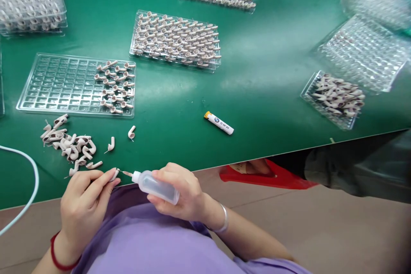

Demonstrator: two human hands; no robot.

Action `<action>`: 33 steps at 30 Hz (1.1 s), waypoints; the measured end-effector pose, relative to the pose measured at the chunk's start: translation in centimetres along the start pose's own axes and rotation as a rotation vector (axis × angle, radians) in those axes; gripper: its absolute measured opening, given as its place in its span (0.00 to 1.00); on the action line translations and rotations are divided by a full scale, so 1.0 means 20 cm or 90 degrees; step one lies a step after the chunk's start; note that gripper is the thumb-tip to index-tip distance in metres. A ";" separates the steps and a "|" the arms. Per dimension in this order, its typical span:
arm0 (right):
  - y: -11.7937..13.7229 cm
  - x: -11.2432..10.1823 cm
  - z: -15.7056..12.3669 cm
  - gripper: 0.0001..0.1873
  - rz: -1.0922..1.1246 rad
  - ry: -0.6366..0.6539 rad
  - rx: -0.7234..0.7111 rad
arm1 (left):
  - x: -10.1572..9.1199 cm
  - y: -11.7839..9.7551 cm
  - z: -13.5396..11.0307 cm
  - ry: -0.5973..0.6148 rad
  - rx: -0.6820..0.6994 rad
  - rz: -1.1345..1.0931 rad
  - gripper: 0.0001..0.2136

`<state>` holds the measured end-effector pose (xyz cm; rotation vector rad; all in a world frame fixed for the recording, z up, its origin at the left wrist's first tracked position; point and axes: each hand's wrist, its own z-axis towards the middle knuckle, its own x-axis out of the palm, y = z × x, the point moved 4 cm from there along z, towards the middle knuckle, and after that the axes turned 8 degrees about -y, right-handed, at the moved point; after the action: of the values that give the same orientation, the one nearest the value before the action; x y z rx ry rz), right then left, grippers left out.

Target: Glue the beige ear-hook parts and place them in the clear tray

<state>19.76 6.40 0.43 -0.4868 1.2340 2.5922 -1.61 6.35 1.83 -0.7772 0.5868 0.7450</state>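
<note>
Between the thumb and fingers of my left hand [88,199] is a small beige earphone shell [114,174], held at the table's front edge. My right hand [181,192] is wrapped round a translucent squeeze bottle [157,186], tilted so its thin needle tip [126,173] points left at the shell. Whether the tip touches the shell, I cannot tell. Just beyond my left hand lies a loose heap of similar beige shells [69,143]. Two single shells lie apart to its right, one [111,143] nearer the heap and another [131,132] farther off.
A clear compartment tray [58,85] is filled with shells only at its right end. Behind it sits a full tray [175,40]. A white lighter [219,123] lies mid-table. More trays stand around, including a small one [337,96] at right. A white cable [34,175] curves at left.
</note>
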 end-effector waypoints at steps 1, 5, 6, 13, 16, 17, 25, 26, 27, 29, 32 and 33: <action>0.00 0.00 0.00 0.28 0.001 0.000 0.000 | 0.00 0.00 0.00 0.001 0.001 -0.001 0.15; 0.00 0.00 0.00 0.29 -0.001 0.005 0.000 | 0.00 0.00 -0.01 0.000 0.004 -0.003 0.16; 0.00 0.00 -0.01 0.29 -0.003 0.006 -0.001 | 0.00 0.00 -0.01 0.001 0.004 -0.004 0.16; 0.00 -0.01 -0.01 0.25 0.002 -0.016 -0.016 | 0.00 0.00 0.00 -0.002 -0.002 -0.003 0.14; -0.01 -0.02 -0.02 0.24 0.023 -0.029 0.029 | 0.00 0.00 0.00 -0.004 -0.014 -0.010 0.14; -0.01 -0.03 -0.02 0.24 0.037 -0.036 0.060 | 0.00 0.00 0.00 -0.003 -0.019 -0.012 0.14; 0.01 0.04 -0.03 0.24 0.138 -0.035 0.221 | -0.07 -0.07 -0.06 0.065 -0.267 -0.166 0.12; 0.02 0.06 -0.03 0.23 0.140 -0.035 0.195 | -0.07 -0.08 -0.08 0.090 -0.317 -0.205 0.11; 0.04 0.09 -0.03 0.22 0.137 -0.041 0.159 | -0.07 -0.08 -0.10 0.112 -0.373 -0.244 0.10; 0.07 0.13 -0.03 0.21 0.116 -0.060 0.075 | -0.05 -0.08 -0.14 0.151 -0.507 -0.319 0.08; 0.10 0.16 -0.04 0.18 0.043 -0.078 -0.014 | 0.01 -0.06 -0.24 0.225 -0.731 -0.419 0.11; 0.10 0.17 -0.04 0.17 0.017 -0.078 -0.030 | 0.03 -0.05 -0.27 0.244 -0.799 -0.450 0.12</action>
<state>16.18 4.77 0.08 -0.3167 1.1488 2.6353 -1.54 1.82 -1.29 -2.1803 0.0688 0.2165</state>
